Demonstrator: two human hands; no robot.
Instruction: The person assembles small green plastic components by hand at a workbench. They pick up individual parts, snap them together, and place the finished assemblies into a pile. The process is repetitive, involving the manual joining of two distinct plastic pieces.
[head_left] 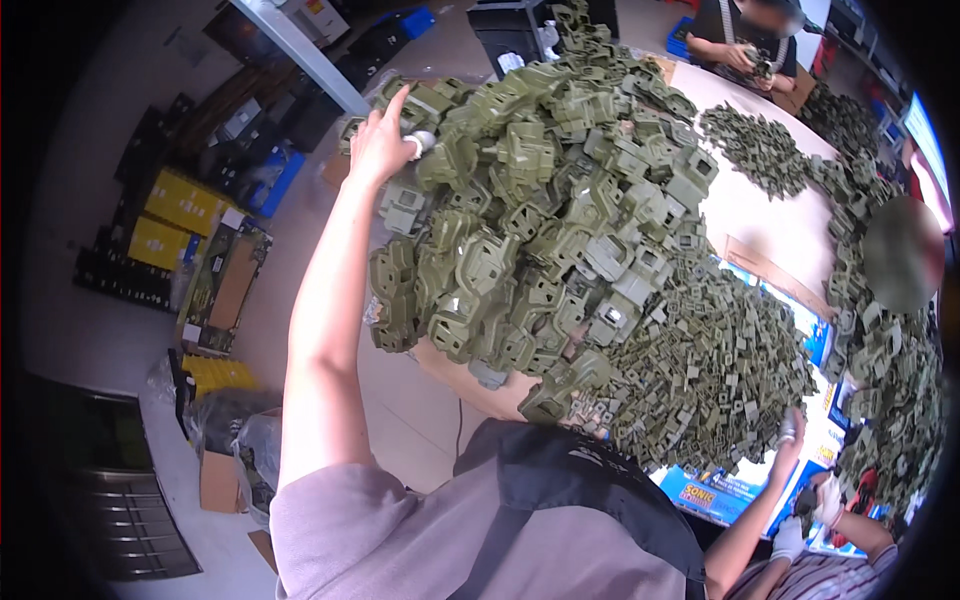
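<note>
A tall heap of large olive-green plastic housings covers the near part of the table. My left hand reaches far up to the heap's upper left. Its white-capped thumb pinches one green housing while the index finger points up. A lower heap of small green clips lies to the right. My right hand, also with a white fingertip cover, rests curled at that heap's near right edge. What it holds is hidden.
A co-worker's white-gloved hands and striped sleeve are at the lower right. Another person sits at the far end. More green parts line the far and right sides. Yellow boxes and cartons stand on the floor to the left.
</note>
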